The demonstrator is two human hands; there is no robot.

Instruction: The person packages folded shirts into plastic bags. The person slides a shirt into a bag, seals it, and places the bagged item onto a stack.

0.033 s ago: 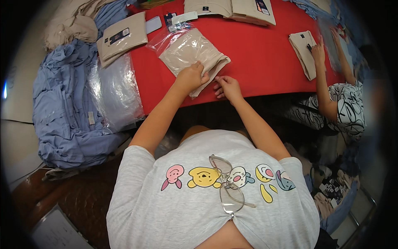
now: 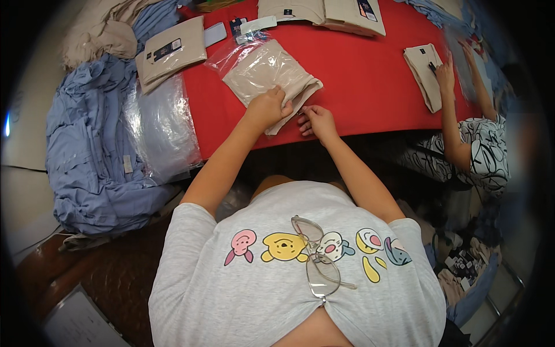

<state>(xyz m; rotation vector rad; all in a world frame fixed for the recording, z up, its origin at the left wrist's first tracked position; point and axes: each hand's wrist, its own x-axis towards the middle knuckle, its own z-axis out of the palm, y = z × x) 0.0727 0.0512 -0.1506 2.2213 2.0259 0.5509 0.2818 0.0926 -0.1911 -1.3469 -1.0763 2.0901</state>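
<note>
A folded beige garment (image 2: 257,66) lies tilted on the red-covered table in front of me, partly inside a clear plastic bag (image 2: 225,56) that spreads past its far left corner. My left hand (image 2: 269,107) is closed on the garment's near edge, thumb to the right, with folded layers showing beside it. Just right of that edge is my right hand (image 2: 317,122), its fingers curled and the index finger and thumb together near the bag's side. Whatever sits between those fingertips is too small to make out.
Clear plastic bags (image 2: 165,130) lie stacked at the left, beside heaped blue clothing (image 2: 92,150). Folded beige garments with tags (image 2: 173,49) rest at the back left, others (image 2: 352,17) at the far edge. At right, another person's hand (image 2: 445,75) touches a folded beige garment (image 2: 425,78).
</note>
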